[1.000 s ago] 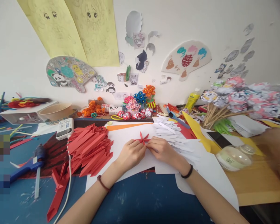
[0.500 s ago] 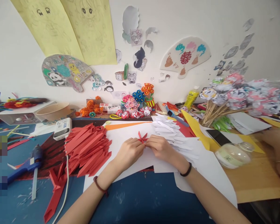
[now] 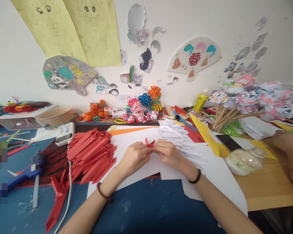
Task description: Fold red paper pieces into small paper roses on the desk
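One left hand (image 3: 134, 156) and one right hand (image 3: 169, 154) together pinch a folded red paper piece (image 3: 150, 145) right of the pile of red paper strips (image 3: 91, 154).

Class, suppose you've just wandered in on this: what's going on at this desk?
A person's left hand and right hand meet above white paper, both pinching a small red folded paper piece. Red folded strips lie heaped to their left, white folded strips to their right. A blue glue gun lies farther left. Another person's hand shows at the far right.
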The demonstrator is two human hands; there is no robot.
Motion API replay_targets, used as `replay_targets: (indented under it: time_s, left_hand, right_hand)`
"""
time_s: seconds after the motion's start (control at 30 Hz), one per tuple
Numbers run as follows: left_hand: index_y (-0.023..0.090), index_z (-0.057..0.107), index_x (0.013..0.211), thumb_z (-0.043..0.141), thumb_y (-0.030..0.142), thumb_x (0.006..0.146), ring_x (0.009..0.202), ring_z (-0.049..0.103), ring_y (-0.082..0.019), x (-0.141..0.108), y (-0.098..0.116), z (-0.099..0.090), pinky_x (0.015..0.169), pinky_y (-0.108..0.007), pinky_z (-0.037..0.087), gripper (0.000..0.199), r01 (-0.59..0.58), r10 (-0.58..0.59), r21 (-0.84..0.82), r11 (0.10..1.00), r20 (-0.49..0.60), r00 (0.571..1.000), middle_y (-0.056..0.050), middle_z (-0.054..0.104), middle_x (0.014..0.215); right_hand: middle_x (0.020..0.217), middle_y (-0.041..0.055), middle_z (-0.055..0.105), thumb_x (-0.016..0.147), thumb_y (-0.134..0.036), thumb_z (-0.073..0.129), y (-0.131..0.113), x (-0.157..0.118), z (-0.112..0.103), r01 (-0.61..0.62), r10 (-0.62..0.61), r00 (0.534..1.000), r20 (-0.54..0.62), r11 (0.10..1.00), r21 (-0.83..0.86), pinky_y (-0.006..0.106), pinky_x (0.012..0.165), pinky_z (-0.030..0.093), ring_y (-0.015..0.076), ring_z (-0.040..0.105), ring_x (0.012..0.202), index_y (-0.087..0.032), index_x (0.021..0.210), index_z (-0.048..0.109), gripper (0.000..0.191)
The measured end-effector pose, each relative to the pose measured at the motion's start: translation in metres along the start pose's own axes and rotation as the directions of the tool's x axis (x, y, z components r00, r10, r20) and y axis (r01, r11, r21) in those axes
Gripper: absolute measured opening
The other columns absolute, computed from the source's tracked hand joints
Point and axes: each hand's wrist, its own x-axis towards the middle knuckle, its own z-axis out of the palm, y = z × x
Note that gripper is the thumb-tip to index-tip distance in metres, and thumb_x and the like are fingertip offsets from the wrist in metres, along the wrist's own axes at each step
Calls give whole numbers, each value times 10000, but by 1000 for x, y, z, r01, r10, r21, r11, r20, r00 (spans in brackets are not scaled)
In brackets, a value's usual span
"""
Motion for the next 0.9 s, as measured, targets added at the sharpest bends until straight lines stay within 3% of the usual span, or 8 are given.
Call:
replay_targets:
  time_s: [0.37, 0.67, 0.9]
  left_hand:
    - [175, 666, 921, 535, 136, 905, 744, 568, -176, -1, -1, -2, 708, -301, 453, 137, 53, -52, 15, 998, -75, 996, -37, 676, 795]
    - [185, 666, 913, 507, 159, 921, 705, 568, -160, 4, -1, -11, 718, -308, 434, 162, 30, -30, -2, 1000, 10, 1000, -26, 654, 758]
    - [194, 669, 884, 540, 152, 902, 693, 546, -147, 3, -3, -13, 720, -296, 426, 137, 97, -98, -43, 994, -20, 995, -10, 637, 734]
  right_hand:
    - [898, 86, 675, 975, -124, 480, -8, 0, -3, -10, 15, 999, 32, 988, -153, 353, 739, 513, 199, 599, 824, -147, 1001, 635, 159]
    - [874, 90, 659, 980, -73, 392, -6, -2, -3, 26, -11, 995, 97, 987, -157, 341, 696, 499, 201, 584, 804, -152, 989, 631, 252]
    - [921, 85, 664, 994, -182, 489, -9, 2, -5, -70, 78, 996, 50, 987, -147, 363, 767, 513, 209, 597, 865, -156, 1000, 623, 137]
